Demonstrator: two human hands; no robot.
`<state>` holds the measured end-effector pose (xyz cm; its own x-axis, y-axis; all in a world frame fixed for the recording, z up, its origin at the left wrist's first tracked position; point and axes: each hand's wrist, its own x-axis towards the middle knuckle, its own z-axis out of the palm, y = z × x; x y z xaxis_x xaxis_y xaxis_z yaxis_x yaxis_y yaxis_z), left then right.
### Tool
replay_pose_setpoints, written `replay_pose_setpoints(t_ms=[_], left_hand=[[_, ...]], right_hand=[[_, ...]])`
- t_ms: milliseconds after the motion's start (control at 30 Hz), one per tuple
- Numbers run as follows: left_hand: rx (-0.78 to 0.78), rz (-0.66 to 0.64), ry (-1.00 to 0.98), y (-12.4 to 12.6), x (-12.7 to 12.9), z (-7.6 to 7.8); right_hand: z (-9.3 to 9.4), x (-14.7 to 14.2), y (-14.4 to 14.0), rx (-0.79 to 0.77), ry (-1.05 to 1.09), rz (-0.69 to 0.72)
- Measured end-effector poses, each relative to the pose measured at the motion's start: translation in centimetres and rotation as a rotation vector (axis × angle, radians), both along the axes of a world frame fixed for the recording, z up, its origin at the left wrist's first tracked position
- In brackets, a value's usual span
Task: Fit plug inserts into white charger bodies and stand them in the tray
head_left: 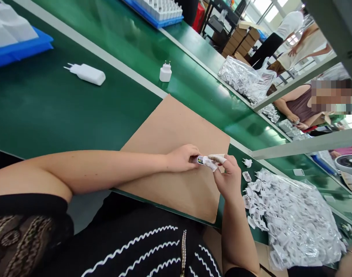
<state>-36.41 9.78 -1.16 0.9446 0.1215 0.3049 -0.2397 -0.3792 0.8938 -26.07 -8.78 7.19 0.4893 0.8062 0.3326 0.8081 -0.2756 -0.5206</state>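
Observation:
My left hand (183,157) is closed around a small white charger housing (200,160) above the brown cardboard sheet (176,130). The housing's end shows a dark inside with a bit of yellow-green. My right hand (229,173) comes in from the right, thumb and index finger wearing white finger covers and pinched together at the housing. Whatever lies between those fingertips is too small and covered to make out. Right of this hand, loose white plug caps (253,200) with pins lie beside a clear plastic bag (303,219) full of similar white parts.
A white charger (89,74) lies on the green table (63,111); another charger (165,72) stands pins-up on the green belt (130,46). Blue trays (20,48) hold white parts. A metal frame (303,144) crosses the right side. A co-worker (299,102) sits across the belt.

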Motion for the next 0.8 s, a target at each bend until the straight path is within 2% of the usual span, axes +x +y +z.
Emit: replay_pose_setpoints(t_ms=[133,267,367,500,667,800], left_hand=[[-0.003,-0.006,0.012,0.0,0.0,0.1],[0.014,-0.004,0.006,0.1,-0.1,0.3],[0.029,-0.007,0.008,0.1,-0.1,0.4],[0.031,0.0,0.036,0.1,-0.1,0.4],[0.011,-0.001,0.039,0.0,0.0,0.4],[0.009,-0.023,0.029,0.2,-0.1,0.4]], right_hand=[[-0.1,-0.4,0.9,-0.179,-0.209,0.057],[-0.6,-0.7,1.4,-0.254,-0.339,0.037],[-0.3,-0.8,1.5,-0.257,-0.37,0.058],[0.6,-0.4,1.4,-0.18,-0.355,0.049],[0.4,-0.4,1.6,-0.251,-0.331,0.094],[0.2,-0.9,1.8,-0.296,-0.425,0.076]])
